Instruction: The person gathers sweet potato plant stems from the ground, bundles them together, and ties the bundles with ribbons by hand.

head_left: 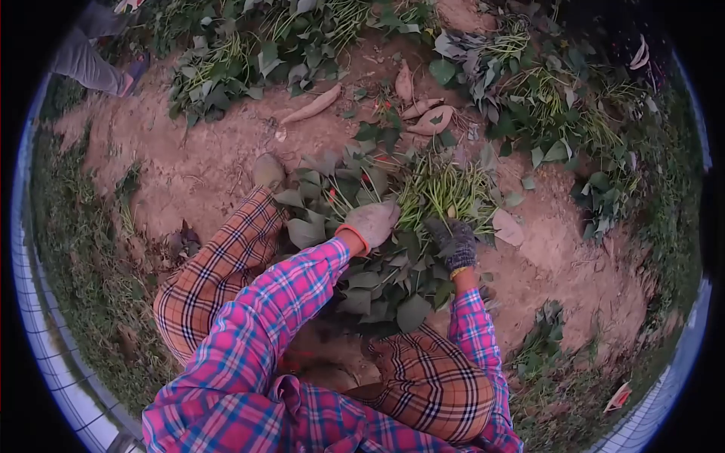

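My left hand (371, 225), in a pale glove with an orange cuff, is closed around the stems of some sweet potato leaves (306, 230). These leaves spread out to its left. My right hand (455, 243), in a dark grey knitted glove, is closed at the lower edge of a thick bundle of green leaf stems (445, 192). Its fingertips are partly hidden among the stems. Broad leaves (413, 311) hang below both hands, between my knees. A pale, flat-looking piece (508, 227) lies just right of my right hand; I cannot tell what it is.
Several sweet potatoes lie on the bare soil ahead, among them a long one (313, 104) and a thick one (432, 121). Heaps of cut leaves and stems (226, 72) line the far side. Another person's leg (91, 64) stands at upper left. My shoe (269, 172) is beside the leaves.
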`<action>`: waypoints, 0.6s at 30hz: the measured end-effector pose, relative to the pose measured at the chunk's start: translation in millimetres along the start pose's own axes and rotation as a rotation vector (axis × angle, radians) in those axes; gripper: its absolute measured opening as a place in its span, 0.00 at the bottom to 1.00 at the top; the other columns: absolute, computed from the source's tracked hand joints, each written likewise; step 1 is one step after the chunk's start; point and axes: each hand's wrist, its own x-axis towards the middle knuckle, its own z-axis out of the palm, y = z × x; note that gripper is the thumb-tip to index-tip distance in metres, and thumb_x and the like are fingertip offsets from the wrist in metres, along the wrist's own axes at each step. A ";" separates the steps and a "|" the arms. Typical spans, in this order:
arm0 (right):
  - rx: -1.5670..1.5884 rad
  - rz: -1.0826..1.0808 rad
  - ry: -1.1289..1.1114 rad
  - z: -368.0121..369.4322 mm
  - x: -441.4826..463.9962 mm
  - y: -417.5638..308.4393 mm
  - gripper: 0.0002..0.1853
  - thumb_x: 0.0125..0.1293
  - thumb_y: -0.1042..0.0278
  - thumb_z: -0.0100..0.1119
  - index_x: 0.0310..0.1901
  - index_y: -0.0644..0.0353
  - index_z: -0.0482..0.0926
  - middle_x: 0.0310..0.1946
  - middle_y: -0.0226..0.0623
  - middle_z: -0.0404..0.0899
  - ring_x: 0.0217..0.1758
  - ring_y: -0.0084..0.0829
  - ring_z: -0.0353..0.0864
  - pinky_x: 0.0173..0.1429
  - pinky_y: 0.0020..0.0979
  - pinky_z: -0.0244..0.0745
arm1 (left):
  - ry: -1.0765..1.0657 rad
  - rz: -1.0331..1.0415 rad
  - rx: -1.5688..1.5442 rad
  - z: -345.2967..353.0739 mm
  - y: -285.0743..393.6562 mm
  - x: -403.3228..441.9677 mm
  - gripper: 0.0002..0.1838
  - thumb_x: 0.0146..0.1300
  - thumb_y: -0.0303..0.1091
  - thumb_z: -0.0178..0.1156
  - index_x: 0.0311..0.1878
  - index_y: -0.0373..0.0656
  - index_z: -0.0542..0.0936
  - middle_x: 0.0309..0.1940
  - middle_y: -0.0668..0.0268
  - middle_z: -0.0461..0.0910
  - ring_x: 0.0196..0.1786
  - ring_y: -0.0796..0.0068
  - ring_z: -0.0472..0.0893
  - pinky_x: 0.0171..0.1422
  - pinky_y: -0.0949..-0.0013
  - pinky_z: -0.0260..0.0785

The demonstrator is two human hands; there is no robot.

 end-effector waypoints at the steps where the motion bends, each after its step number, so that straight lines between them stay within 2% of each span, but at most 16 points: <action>1: -0.061 -0.078 0.101 10.2 -5.7 11.9 0.16 0.63 0.62 0.48 0.52 0.49 0.77 0.47 0.43 0.77 0.50 0.45 0.73 0.57 0.40 0.66 | -0.076 -0.003 0.039 21.5 5.2 -12.0 0.10 0.61 0.37 0.47 0.37 0.39 0.71 0.35 0.53 0.74 0.41 0.53 0.77 0.40 0.55 0.68; 2: -0.128 -0.149 0.207 20.5 -11.4 24.0 0.15 0.64 0.65 0.48 0.51 0.50 0.78 0.43 0.42 0.79 0.46 0.43 0.76 0.54 0.38 0.69 | -0.076 -0.006 0.041 22.4 13.5 -20.6 0.10 0.61 0.37 0.47 0.37 0.39 0.71 0.35 0.53 0.74 0.41 0.53 0.77 0.40 0.55 0.68; 3: 0.114 0.062 0.141 15.0 -15.4 20.3 0.18 0.61 0.54 0.51 0.47 0.53 0.79 0.41 0.45 0.79 0.45 0.45 0.76 0.52 0.40 0.69 | -0.055 0.062 0.012 16.8 21.8 -29.9 0.12 0.62 0.38 0.46 0.39 0.39 0.72 0.33 0.51 0.75 0.40 0.52 0.77 0.40 0.54 0.68; 4: 0.352 0.269 0.064 11.1 -21.6 18.4 0.24 0.58 0.43 0.53 0.43 0.56 0.81 0.40 0.47 0.80 0.44 0.47 0.77 0.50 0.42 0.70 | -0.031 0.123 -0.022 12.5 25.8 -36.6 0.14 0.64 0.40 0.44 0.41 0.40 0.73 0.31 0.50 0.75 0.39 0.52 0.77 0.39 0.54 0.69; 5: 0.460 0.197 0.166 19.0 -20.9 20.9 0.24 0.57 0.44 0.54 0.42 0.57 0.81 0.37 0.48 0.80 0.41 0.48 0.78 0.46 0.43 0.70 | -0.025 0.112 -0.025 9.1 23.4 -35.0 0.14 0.64 0.40 0.44 0.41 0.40 0.73 0.31 0.50 0.75 0.39 0.52 0.77 0.39 0.54 0.69; 6: 0.562 0.113 0.258 26.4 -20.0 23.0 0.23 0.57 0.44 0.56 0.41 0.57 0.81 0.34 0.48 0.80 0.38 0.49 0.78 0.42 0.44 0.71 | -0.085 -0.032 -0.149 3.8 18.7 -27.1 0.15 0.65 0.42 0.44 0.41 0.40 0.74 0.33 0.50 0.76 0.39 0.52 0.77 0.40 0.54 0.69; 7: 0.412 0.175 0.247 31.4 -20.3 28.0 0.22 0.57 0.46 0.56 0.41 0.57 0.81 0.32 0.48 0.80 0.36 0.49 0.78 0.40 0.45 0.70 | -0.148 -0.171 -0.275 -2.6 14.2 -17.8 0.17 0.65 0.43 0.44 0.41 0.40 0.75 0.36 0.50 0.77 0.39 0.52 0.77 0.41 0.54 0.69; 8: 0.262 0.240 0.236 22.9 -21.3 18.6 0.20 0.57 0.48 0.56 0.41 0.57 0.81 0.30 0.49 0.80 0.35 0.50 0.77 0.39 0.46 0.70 | -0.121 -0.186 -0.215 -18.7 13.0 -8.4 0.17 0.65 0.44 0.46 0.40 0.39 0.76 0.38 0.50 0.77 0.39 0.51 0.77 0.42 0.53 0.68; 9: 0.430 0.233 0.182 9.0 -20.5 7.0 0.20 0.58 0.49 0.55 0.41 0.57 0.81 0.30 0.49 0.79 0.36 0.50 0.77 0.40 0.45 0.70 | -0.001 -0.215 -0.154 -22.4 8.7 4.8 0.16 0.64 0.43 0.47 0.39 0.39 0.76 0.38 0.50 0.77 0.39 0.50 0.77 0.43 0.53 0.68; 10: 0.432 0.239 0.182 -1.7 -18.3 0.5 0.20 0.58 0.49 0.55 0.41 0.57 0.81 0.30 0.49 0.79 0.36 0.50 0.77 0.40 0.45 0.70 | 0.113 -0.243 -0.091 -25.8 3.5 17.7 0.15 0.64 0.43 0.47 0.38 0.40 0.76 0.38 0.51 0.77 0.40 0.50 0.77 0.43 0.53 0.68; 12: 0.253 0.178 0.077 -13.8 -18.8 -10.5 0.21 0.58 0.47 0.56 0.40 0.58 0.81 0.31 0.49 0.80 0.37 0.49 0.78 0.41 0.44 0.70 | 0.298 -0.100 0.088 -43.1 -2.5 47.1 0.15 0.64 0.40 0.47 0.36 0.37 0.75 0.34 0.53 0.79 0.40 0.54 0.78 0.45 0.53 0.68; 13: 0.386 0.226 0.135 -15.5 -21.9 -15.5 0.21 0.58 0.47 0.56 0.38 0.59 0.81 0.31 0.49 0.80 0.37 0.47 0.79 0.42 0.42 0.70 | 0.290 -0.099 0.086 -43.6 -10.2 63.7 0.15 0.64 0.40 0.47 0.36 0.37 0.75 0.34 0.53 0.79 0.40 0.54 0.78 0.45 0.53 0.68; 15: 0.419 0.303 0.120 -19.5 -23.0 -22.9 0.21 0.58 0.48 0.56 0.37 0.59 0.81 0.31 0.48 0.80 0.36 0.46 0.79 0.41 0.42 0.70 | 0.515 0.304 0.204 -34.4 -26.8 90.0 0.16 0.63 0.43 0.47 0.39 0.38 0.74 0.34 0.54 0.80 0.37 0.53 0.80 0.42 0.52 0.70; 16: 0.454 0.377 0.105 -21.0 -22.5 -24.0 0.20 0.59 0.48 0.56 0.37 0.60 0.81 0.30 0.46 0.81 0.36 0.45 0.79 0.41 0.41 0.70 | 0.516 0.303 0.201 -26.4 -30.7 91.2 0.16 0.63 0.43 0.47 0.39 0.38 0.74 0.34 0.54 0.80 0.37 0.53 0.80 0.42 0.52 0.70; 18: 0.488 0.346 0.136 -10.3 -20.4 -13.4 0.19 0.59 0.51 0.57 0.37 0.60 0.81 0.29 0.45 0.81 0.35 0.43 0.80 0.39 0.40 0.70 | 0.113 0.071 0.202 -12.5 -35.4 88.5 0.15 0.64 0.41 0.46 0.44 0.39 0.71 0.36 0.52 0.79 0.38 0.50 0.79 0.39 0.51 0.69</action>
